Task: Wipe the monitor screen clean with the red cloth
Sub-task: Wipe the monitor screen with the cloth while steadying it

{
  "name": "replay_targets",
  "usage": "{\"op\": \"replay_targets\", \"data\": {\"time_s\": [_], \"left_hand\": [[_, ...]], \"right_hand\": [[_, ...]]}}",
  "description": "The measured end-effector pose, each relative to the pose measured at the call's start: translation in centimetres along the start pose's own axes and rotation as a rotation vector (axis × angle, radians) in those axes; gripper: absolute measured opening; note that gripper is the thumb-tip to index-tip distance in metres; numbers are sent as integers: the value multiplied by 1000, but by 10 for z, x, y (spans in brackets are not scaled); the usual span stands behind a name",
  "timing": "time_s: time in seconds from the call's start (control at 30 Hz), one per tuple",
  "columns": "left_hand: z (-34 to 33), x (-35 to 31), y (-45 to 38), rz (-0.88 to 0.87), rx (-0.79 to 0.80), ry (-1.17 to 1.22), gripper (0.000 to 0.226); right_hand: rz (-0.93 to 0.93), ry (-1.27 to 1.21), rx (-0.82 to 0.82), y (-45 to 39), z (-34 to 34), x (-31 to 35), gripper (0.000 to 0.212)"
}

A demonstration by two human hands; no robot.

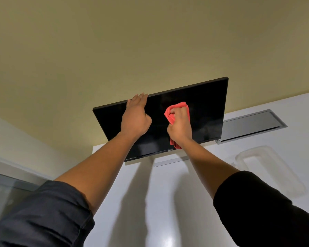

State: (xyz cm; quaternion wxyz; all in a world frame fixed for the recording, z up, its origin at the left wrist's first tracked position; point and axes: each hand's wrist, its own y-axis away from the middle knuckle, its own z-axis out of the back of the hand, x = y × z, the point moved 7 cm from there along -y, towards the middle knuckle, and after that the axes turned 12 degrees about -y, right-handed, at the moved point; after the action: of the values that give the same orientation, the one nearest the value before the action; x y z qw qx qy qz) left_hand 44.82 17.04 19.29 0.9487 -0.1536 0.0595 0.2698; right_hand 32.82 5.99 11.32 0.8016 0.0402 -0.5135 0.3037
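Dell monitor (203, 104) stands on white bench (150, 202), screen dark. Left hand (135, 116) rests on its top edge, fingers straight over the rim. Right hand (180, 123) grips bunched red cloth (173, 111) pressed mid-screen, fingers curled round it

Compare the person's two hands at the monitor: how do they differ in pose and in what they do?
The left hand rests on the monitor at its top edge, fingers straight; the right hand is curled round the red cloth. The left hand holds nothing; the right hand presses the cloth against the screen. Both reach up to the same dark screen.
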Motion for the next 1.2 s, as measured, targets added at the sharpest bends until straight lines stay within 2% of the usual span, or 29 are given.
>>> {"op": "replay_targets", "data": {"time_s": [0.1, 0.37, 0.53, 0.77, 1.0, 1.2], "left_hand": [[-2, -13, -3, -12, 6, -2, 74], [-14, -47, -21, -68, 42, -8, 73], [-16, -59, -26, -65, 19, -29, 73], [-18, -60, -26, -77, -11, -64, 73], [-16, -47, -26, -109, -17, -107, 74], [-11, -10, -18, -46, -33, -130, 74]], "right_hand": [[-20, -24, -41, -3, 12, -7, 37], [-226, -49, -241, -35, 83, -51, 29], [-284, -54, -273, -28, 88, -75, 33], [-332, -42, -281, -2, 63, -108, 35], [-294, -78, -200, 28, -2, -83, 35], [-336, -67, -100, 54, -51, -58, 32]]}}
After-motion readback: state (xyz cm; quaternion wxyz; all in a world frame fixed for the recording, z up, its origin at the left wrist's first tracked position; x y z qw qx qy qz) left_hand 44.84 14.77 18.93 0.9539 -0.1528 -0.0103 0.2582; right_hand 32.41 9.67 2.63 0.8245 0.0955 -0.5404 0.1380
